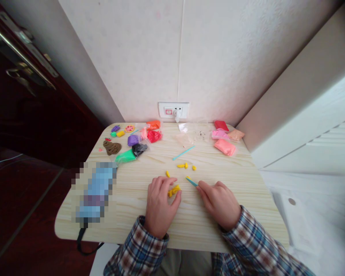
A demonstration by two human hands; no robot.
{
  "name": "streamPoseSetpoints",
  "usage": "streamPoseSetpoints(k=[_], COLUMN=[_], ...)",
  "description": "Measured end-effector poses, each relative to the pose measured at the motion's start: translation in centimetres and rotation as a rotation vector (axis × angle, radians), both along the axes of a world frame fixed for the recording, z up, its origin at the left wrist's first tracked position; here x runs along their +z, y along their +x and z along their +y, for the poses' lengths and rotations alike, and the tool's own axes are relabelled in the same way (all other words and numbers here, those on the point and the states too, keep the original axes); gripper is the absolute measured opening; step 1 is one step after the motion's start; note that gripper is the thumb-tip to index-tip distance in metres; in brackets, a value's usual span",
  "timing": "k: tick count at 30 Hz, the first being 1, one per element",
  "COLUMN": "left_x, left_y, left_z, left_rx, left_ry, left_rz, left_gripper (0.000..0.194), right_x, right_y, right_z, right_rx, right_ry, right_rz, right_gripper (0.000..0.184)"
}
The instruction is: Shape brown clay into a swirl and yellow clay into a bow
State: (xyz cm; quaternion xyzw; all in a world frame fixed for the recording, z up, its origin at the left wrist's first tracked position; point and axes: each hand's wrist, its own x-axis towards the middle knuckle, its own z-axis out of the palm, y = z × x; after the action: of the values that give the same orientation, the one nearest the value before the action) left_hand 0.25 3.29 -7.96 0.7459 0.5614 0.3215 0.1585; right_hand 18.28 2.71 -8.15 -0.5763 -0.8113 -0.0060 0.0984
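Taking 12 o'clock as straight toward the wall point(212, 69), the key line runs between the tip of the blue tool point(192, 181) and a small yellow piece point(189, 177) on the table point(123, 207). That piece lies at about 10 o'clock from the right hand point(218, 201), right at the tool's tip; whether the tip presses on it or sits just above, I cannot tell. The tool's long axis runs from 4 to 10 o'clock, its handle going into the right hand, whose thumb and fingers are closed on it. With the tool counted in, the right hand is the nearer one to this piece.

The left hand point(160, 199) arches over the table with thumb and index finger apart, and a yellow lump point(174, 189) lies between them, at about 1 to 2 o'clock from the palm. Whether the fingers pinch the lump or merely surround it, I cannot tell. Its longer side seems to run from 8 to 2 o'clock, across the tool's line, and from the tip it lies at 7 to 8 o'clock, near but apart.

A curved yellow piece point(167, 173) rests just past 12 o'clock from the left hand. From the tip, a yellow strip point(180, 166) lies at 11 o'clock and a yellow bit point(193, 168) at 1 o'clock.
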Motion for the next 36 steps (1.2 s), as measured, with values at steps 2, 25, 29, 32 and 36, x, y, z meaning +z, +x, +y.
streamPoseSetpoints(k=[2,25,29,32,36], left_x=[0.2,0.7,0.5,0.4,0.5], left_y=[0.1,0.9,0.9,1.1,1.0], left_z=[0.1,1.4,1.4,1.6,1.7], left_rx=[-0.055,-0.276,-0.269,-0.252,-0.208], left_ry=[0.023,-0.018,-0.008,-0.005,0.031], left_rz=[0.012,0.179,0.186,0.185,0.151], left_gripper=[0.036,0.033,0.033,0.036,0.037], right_x=[-0.1,0.5,0.2,0.3,0.5], right_y=[0.1,2.1,2.4,2.2,1.9], right_z=[-0.1,0.9,0.4,0.3,0.5], right_rx=[0.060,0.230,0.258,0.273,0.266], right_ry=[0.032,0.049,0.043,0.007,0.002], right_rz=[0.024,-0.020,0.012,0.024,0.031], right_gripper=[0.034,0.035,0.040,0.040,0.039])
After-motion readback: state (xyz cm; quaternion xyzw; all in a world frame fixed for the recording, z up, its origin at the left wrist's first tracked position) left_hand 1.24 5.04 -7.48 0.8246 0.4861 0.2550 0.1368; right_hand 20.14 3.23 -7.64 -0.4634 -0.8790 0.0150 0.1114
